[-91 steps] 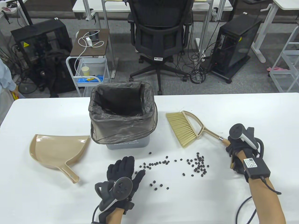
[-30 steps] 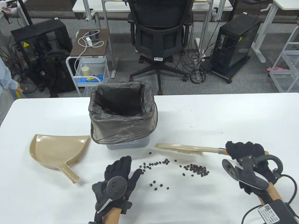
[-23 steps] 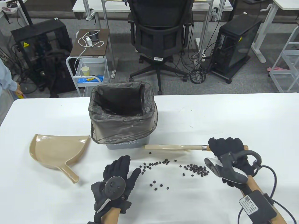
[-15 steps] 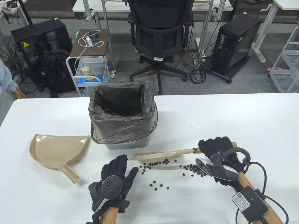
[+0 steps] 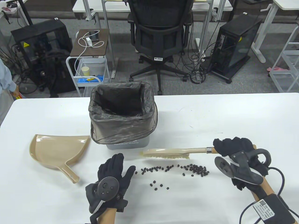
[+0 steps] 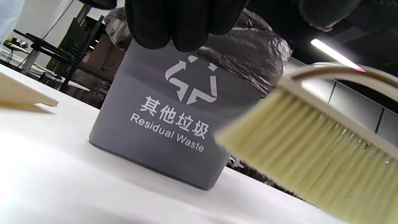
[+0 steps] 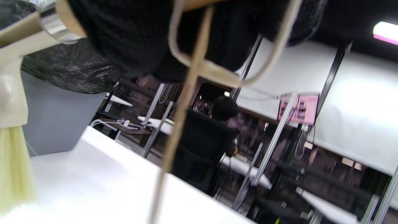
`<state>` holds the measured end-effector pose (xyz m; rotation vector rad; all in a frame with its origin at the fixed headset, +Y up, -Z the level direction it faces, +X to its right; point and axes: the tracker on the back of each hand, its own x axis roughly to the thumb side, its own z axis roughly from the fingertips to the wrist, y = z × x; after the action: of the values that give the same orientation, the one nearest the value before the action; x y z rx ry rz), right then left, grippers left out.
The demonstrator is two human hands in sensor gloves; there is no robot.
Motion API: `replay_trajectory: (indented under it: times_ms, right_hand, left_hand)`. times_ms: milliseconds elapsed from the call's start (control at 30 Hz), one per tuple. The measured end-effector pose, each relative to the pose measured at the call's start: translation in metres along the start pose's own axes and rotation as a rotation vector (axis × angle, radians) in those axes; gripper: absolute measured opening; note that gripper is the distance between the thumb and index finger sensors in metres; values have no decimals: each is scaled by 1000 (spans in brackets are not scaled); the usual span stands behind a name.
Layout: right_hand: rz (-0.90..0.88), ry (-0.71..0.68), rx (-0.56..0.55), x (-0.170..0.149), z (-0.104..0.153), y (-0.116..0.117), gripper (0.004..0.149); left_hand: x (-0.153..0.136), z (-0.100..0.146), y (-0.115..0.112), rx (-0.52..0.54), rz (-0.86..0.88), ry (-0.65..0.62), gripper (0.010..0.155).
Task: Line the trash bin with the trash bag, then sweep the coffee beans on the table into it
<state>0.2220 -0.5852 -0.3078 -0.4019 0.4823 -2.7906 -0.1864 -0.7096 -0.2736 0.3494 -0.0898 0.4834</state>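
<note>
A grey bin (image 5: 127,142) marked "Residual Waste" (image 6: 168,133) stands mid-table, lined with a dark trash bag (image 5: 121,116). In front of it lie several coffee beans (image 5: 196,169) in a loose row, with a few more (image 5: 158,186) nearer me. My right hand (image 5: 236,149) grips the handle of a beige brush (image 5: 168,154). The brush lies level between bin and beans, bristles (image 6: 304,155) down toward the table. My left hand (image 5: 114,170) rests flat on the table left of the beans, fingers straight, holding nothing. A beige dustpan (image 5: 58,150) lies at the left.
The white table (image 5: 210,112) has bare surface at the right and behind the brush. Beyond its far edge stand an office chair (image 5: 161,35), a small cart (image 5: 91,70) and computer cases on the floor. A person's sleeve (image 5: 5,80) shows at the left edge.
My right hand lifted the brush from the table, turned it level and swept it left then back right behind the beans, gathering them closer. My left hand slid slightly left and toward me.
</note>
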Motion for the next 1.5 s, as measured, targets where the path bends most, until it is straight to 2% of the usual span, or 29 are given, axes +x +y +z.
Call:
replay_trajectory:
  times_ms: [100, 200, 367, 500, 667, 933, 1333, 1433, 1500]
  right_hand:
    - [-138, -35, 148, 11, -6, -6, 54]
    - [-264, -82, 315, 36, -12, 1, 56]
    - [-307, -156, 450, 79, -19, 23, 57]
    - [-218, -116, 562, 89, -24, 42, 59]
    - [-284, -13, 705, 54, -26, 65, 60]
    - [-318, 175, 752, -15, -14, 86, 59]
    - [-283, 381, 736, -96, 6, 91, 59]
    - [-354, 380, 720, -108, 9, 86, 59]
    - [-394, 369, 669, -114, 9, 77, 59]
  left_hand:
    - [-2, 1, 4, 38, 16, 7, 77]
    - [-3, 2, 6, 56, 25, 10, 79]
    - [-2, 2, 5, 45, 16, 9, 80]
    - [-1, 1, 2, 26, 3, 5, 79]
    - [0, 1, 2, 18, 3, 7, 78]
    - [1, 1, 1, 13, -10, 6, 77]
    - [1, 0, 1, 7, -11, 11, 77]
    - [2, 0, 0, 2, -14, 10, 77]
    - [2, 0, 0, 0, -16, 9, 77]
